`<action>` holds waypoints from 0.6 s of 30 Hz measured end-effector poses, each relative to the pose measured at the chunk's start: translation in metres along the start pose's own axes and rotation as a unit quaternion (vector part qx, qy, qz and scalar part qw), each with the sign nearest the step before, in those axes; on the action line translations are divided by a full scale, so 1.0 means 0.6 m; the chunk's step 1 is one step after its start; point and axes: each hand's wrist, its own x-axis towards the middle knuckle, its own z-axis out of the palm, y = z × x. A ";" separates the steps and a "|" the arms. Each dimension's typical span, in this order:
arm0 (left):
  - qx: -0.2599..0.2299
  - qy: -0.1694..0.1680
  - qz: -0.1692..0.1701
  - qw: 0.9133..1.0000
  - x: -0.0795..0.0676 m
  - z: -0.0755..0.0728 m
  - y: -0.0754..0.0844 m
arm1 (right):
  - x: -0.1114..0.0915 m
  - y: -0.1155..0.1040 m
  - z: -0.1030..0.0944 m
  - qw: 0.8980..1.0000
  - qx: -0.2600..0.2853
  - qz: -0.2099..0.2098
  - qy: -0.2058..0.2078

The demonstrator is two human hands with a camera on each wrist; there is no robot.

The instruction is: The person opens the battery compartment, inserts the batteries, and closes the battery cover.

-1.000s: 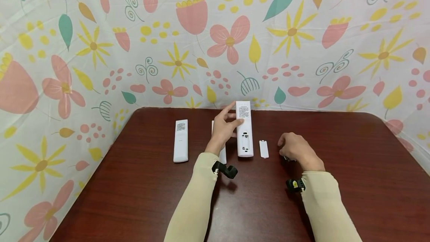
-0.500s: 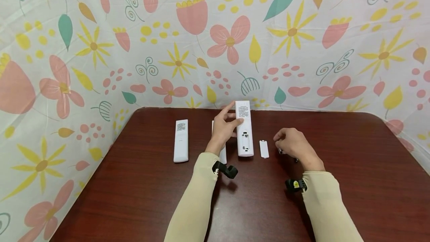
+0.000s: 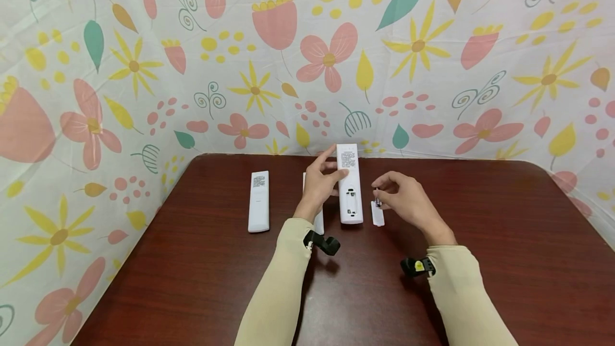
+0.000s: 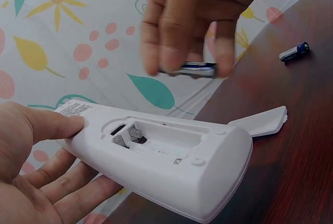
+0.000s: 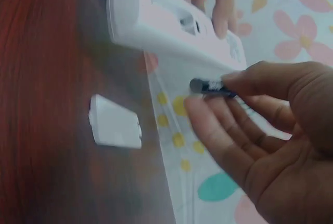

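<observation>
My left hand grips a white remote control by its side, thumb on the back and fingers underneath. Its back faces up with the battery compartment uncovered, the springs and bare inside showing in the left wrist view. Between thumb and fingertips, my right hand pinches a small dark battery, just right of the remote. The white battery cover lies on the table below that hand. A second battery rests on the table farther right; in the head view it is hidden behind the right hand.
Another white remote lies back side up at the left of the dark wooden table. A further white remote is partly covered by my left hand and wrist. A flower-patterned cloth hangs behind the table.
My right hand has lifted a battery off the table and carried it left toward the remote, over the cover. The left hand and the remote have hardly moved.
</observation>
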 end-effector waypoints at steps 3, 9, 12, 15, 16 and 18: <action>0.002 0.000 0.000 1.000 0.000 0.000 0.001 | 0.001 -0.005 0.010 1.000 -0.006 -0.030 0.006; 0.002 -0.001 0.004 1.000 0.000 0.000 0.000 | 0.003 -0.010 0.027 0.998 -0.011 -0.055 0.008; 0.001 -0.003 0.005 1.000 0.001 0.000 0.000 | 0.004 -0.011 0.035 0.998 -0.006 -0.061 0.009; 0.001 -0.004 0.007 1.000 0.001 0.000 0.000 | 0.004 -0.012 0.041 0.997 -0.006 -0.071 0.017; 0.001 -0.005 0.007 1.000 0.000 0.000 0.000 | 0.004 -0.013 0.043 0.997 -0.006 -0.074 0.020; 0.001 -0.005 0.007 1.000 0.000 0.000 0.001 | 0.005 -0.014 0.047 0.996 -0.009 -0.081 0.027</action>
